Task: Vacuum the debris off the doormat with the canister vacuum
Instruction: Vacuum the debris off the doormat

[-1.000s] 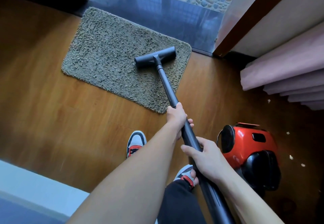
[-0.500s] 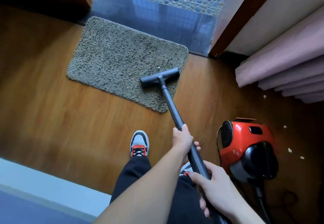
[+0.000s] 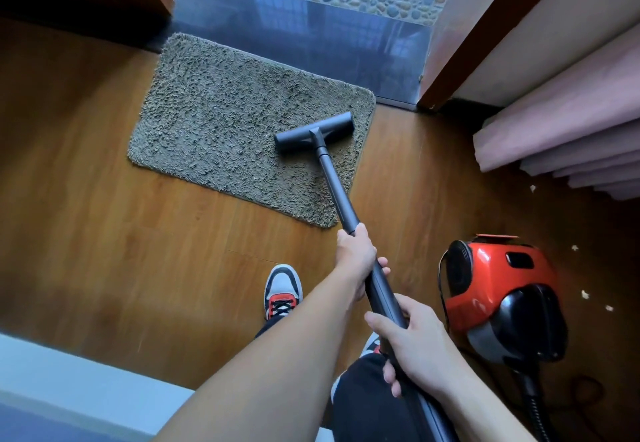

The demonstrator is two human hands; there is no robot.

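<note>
The floor head [image 3: 313, 132] has slid forward again and sits on the right part of the shaggy doormat [image 3: 214, 123]. The red canister vacuum [image 3: 498, 296] stands on the floorboards to the right. The left hand [image 3: 356, 258] wraps the wand [image 3: 337, 192] and the right hand [image 3: 415, 341] grips it lower down

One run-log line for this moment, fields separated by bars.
phase: vacuuming doormat | floor head: on mat, right part | left hand: grips wand | right hand: grips wand | red canister: on floor
</note>
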